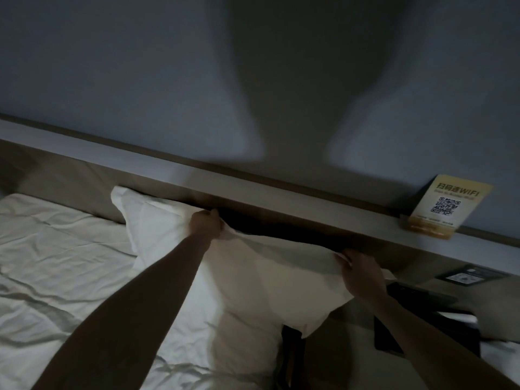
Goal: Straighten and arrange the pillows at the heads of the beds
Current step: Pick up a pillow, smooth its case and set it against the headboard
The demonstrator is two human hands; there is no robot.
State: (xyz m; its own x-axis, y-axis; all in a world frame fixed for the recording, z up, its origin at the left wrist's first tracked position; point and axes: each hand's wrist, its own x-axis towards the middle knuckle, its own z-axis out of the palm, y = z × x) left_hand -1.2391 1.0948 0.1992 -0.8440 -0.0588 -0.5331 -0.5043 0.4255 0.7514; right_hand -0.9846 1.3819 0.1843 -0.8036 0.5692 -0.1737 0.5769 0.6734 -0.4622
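A white pillow (253, 280) stands against the headboard (70, 178) at the right end of the bed. My left hand (205, 223) grips the pillow's top edge near its middle. My right hand (360, 274) holds the top right corner, fingers curled over the fabric. The pillow's far side is hidden in the dark gap under the headboard ledge. A wrinkled white duvet (56, 263) covers the bed to the left.
A ledge (323, 204) runs along the wall above the headboard, with a yellow WiFi QR card (447, 206) standing on it at the right. A bedside surface (439, 313) with dark objects and a wall panel (464, 277) lies to the right.
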